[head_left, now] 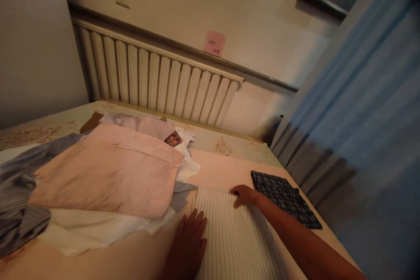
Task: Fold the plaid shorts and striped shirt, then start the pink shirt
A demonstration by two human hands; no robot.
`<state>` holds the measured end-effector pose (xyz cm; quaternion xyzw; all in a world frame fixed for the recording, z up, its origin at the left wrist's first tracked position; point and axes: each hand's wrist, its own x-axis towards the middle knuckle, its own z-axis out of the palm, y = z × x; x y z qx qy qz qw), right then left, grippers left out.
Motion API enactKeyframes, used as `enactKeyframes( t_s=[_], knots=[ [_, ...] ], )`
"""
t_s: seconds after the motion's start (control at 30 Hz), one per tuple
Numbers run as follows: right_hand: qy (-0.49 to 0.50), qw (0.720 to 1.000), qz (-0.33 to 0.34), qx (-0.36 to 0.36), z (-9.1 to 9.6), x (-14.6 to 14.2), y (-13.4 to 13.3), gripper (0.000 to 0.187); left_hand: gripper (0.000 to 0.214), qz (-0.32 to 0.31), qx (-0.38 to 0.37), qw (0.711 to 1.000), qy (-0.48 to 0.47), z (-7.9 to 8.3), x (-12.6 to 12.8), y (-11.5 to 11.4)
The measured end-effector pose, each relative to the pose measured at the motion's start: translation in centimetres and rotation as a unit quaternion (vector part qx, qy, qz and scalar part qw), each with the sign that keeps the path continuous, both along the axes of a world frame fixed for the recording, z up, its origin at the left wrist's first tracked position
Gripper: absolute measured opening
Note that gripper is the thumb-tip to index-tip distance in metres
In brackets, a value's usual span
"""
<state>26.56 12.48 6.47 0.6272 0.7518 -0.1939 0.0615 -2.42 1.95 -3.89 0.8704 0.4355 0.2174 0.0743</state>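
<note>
A white cloth with thin dark stripes (229,232) lies flat on the bed in front of me. My left hand (188,240) rests flat on its left edge, fingers stretched out. My right hand (244,195) presses on the cloth's far right corner, fingers curled down onto the fabric. Neither hand lifts anything.
A heap of clothes sits to the left: a pink garment (108,170) on top, white pieces (98,227) under it, grey-blue striped cloth (16,192) at far left. A folded dark checked cloth (285,199) lies to the right. Blue curtain (367,109) at right, slatted headboard (154,74) behind.
</note>
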Motion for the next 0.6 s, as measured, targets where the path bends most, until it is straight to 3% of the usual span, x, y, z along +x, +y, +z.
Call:
enactKeyframes(
  t_s=[0.23, 0.6],
  knots=[
    [-0.006, 0.996, 0.006, -0.088, -0.5, -0.3, 2.1, 0.043, 0.054, -0.003, -0.024, 1.0, -0.015, 0.7, 0.1, 0.1],
    [0.004, 0.995, -0.01, -0.096, -1.0, 0.1, 2.1, 0.045, 0.054, -0.003, -0.011, 0.999, -0.046, 1.3, -0.1, -0.2]
  ],
)
